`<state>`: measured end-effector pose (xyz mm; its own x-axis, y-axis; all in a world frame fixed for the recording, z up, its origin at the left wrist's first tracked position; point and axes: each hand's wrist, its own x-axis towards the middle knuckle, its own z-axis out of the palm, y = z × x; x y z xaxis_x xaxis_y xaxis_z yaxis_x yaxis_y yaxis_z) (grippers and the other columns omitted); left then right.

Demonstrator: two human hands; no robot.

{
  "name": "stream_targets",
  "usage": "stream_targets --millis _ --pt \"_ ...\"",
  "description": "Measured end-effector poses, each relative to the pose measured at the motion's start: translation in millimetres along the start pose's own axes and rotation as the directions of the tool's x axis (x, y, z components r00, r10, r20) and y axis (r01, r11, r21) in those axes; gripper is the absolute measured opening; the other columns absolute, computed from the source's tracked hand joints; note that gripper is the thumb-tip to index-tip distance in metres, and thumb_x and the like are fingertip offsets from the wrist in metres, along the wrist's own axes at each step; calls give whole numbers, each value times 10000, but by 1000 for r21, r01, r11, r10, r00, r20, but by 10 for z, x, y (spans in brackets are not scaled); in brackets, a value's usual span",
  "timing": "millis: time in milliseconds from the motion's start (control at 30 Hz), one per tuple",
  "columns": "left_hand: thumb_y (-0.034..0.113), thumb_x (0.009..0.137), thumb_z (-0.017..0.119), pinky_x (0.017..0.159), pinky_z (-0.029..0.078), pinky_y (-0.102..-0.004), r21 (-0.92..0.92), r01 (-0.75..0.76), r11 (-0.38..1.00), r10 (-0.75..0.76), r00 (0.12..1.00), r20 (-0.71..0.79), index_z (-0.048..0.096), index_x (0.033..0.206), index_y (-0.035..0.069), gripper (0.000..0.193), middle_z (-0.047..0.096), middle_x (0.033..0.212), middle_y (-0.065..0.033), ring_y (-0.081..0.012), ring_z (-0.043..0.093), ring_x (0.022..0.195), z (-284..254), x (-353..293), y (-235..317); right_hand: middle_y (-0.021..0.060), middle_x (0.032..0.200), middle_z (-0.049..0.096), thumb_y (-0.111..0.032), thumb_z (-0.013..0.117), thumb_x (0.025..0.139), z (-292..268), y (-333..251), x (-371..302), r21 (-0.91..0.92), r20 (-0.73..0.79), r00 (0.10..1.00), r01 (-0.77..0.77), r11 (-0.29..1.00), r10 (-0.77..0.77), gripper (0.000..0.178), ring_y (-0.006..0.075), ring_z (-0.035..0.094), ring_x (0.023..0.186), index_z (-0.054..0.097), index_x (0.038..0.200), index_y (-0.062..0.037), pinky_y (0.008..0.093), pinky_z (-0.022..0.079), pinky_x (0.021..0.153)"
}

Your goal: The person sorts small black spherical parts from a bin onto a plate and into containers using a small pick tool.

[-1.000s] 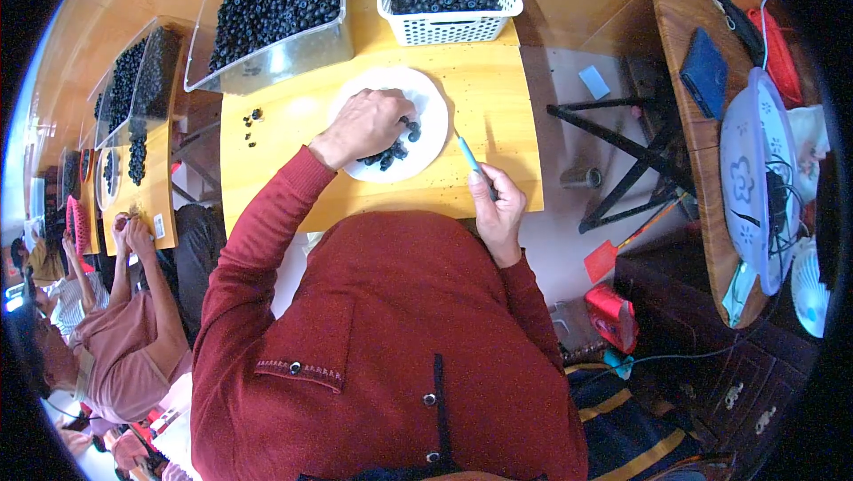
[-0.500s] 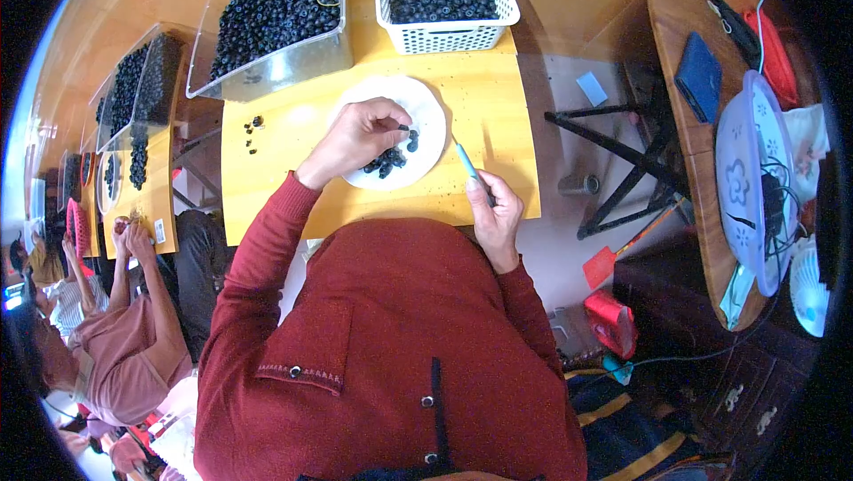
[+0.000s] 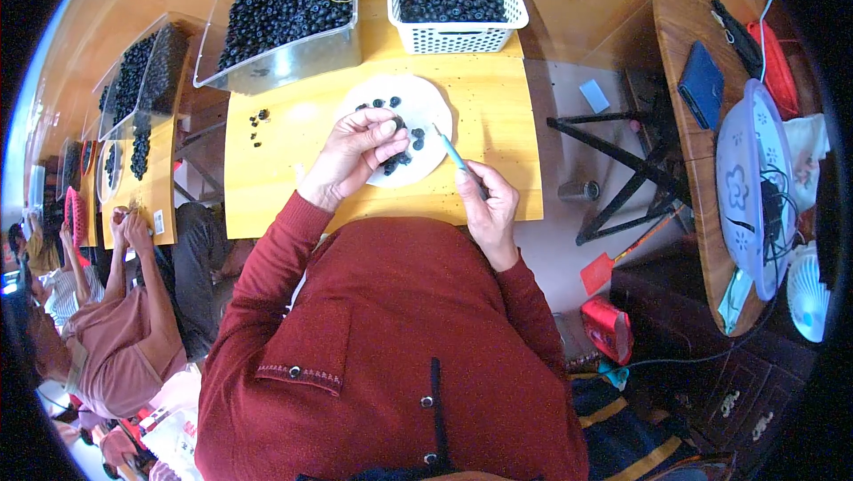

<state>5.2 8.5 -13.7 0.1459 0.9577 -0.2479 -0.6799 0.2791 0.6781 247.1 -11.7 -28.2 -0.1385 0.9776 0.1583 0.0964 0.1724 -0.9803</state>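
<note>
Over a white plate (image 3: 433,108), my left hand (image 3: 348,154) is closed, thumb and fingertips pinching a small round black bead-like piece (image 3: 399,123). My fingers partly cover it. Several similar black pieces (image 3: 418,143) lie loose on the plate, some behind my hand. To the right, my right hand (image 3: 494,206) grips a slim teal-handled tool (image 3: 454,154) like a pen. Its thin tip points up and left, over the plate's right rim and apart from the piece.
A clear plastic bin (image 3: 293,68) and a white perforated basket (image 3: 458,39), both full of black pieces, stand at the table's (image 3: 293,188) far side. A few pieces (image 3: 258,117) lie left of the plate. Another person (image 3: 124,330) works at a table to the left.
My left hand has turned and risen from the plate, showing the pinched piece and uncovering others behind it. My right hand has brought the tool's tip slightly left and up.
</note>
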Motion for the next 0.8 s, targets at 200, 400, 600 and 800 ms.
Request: stream_targets --millis 200,400,600,800 --pt "22 925 615 865 597 -346 -99 -19 995 24 999 42 648 1100 5 179 702 1006 -146 -230 703 939 95 -98 -57 73 731 656 -199 686 920 83 -186 68 -30 59 993 107 994 -105 271 103 594 642 667 1044 41 263 466 568" --pt "71 929 629 873 589 -348 -156 5 988 3 999 49 655 1103 33 180 701 1018 -120 -226 701 933 116 -148 -139 112 738 663 -220 695 912 125 -219 73 -84 94 984 157 984 -149 285 149 623 622 666 1034 36 283 480 559" --pt "104 930 640 894 569 -352 -189 4 982 6 999 54 658 1103 57 181 699 1042 -93 -215 689 953 135 -177 -204 123 756 663 -216 691 912 127 -232 61 -128 94 974 218 968 -207 262 188 644 632 670 1025 20 304 488 556" --pt "100 933 635 917 561 -365 -206 4 978 12 997 73 656 1099 61 171 692 1058 -90 -211 681 959 201 -186 -225 133 778 663 -174 700 897 125 -181 62 -139 91 960 276 951 -265 240 220 651 639 665 1033 20 327 493 555"
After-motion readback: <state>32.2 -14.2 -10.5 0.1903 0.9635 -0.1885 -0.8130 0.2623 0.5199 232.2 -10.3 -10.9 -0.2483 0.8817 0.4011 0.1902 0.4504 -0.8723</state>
